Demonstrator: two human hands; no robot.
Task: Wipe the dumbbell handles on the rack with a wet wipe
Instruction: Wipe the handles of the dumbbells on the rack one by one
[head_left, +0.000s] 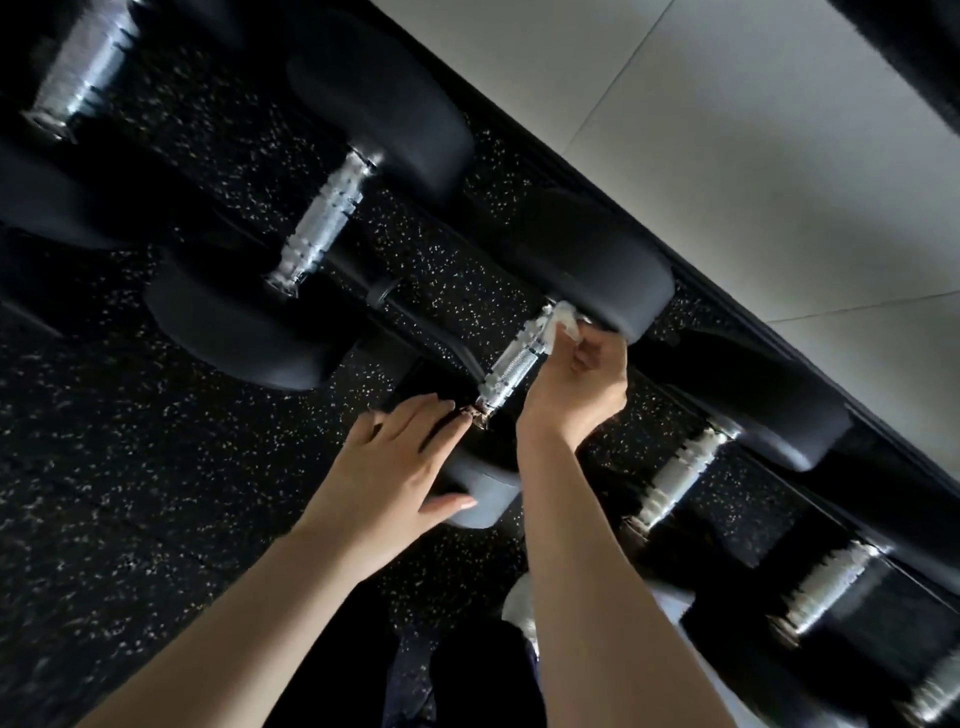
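Handle (511, 366): ridged metal, lay on the rack between two dark heads, straight ahead of both hands, under the right one.
Long axis: ran away from the body, slanted from near-left up to far-right in the head view.
Wet wipe (563, 322): bunched white, sat against the far end of the handle, just beside the far head (597, 260).
Right hand (576, 384): fingers curled, pinched the wipe; reached in from the right side of the handle, nearer to it than the other hand.
Left hand (395, 467): flat, fingers straight and spread, rested on the near head (483, 499); fingertips lay just beside the handle's near collar, held nothing.
Bare stretch: most of the ridged length showed uncovered between wipe and left fingertips.
Next stroke, as judged: likely drawn back along the axis toward the near collar, with the left hand steadying the weight against rolling.
Neighbouring handles (322, 218): lay parallel on either side, apart from both hands.
Floor (104, 467): dark, speckled, seen below the rack.
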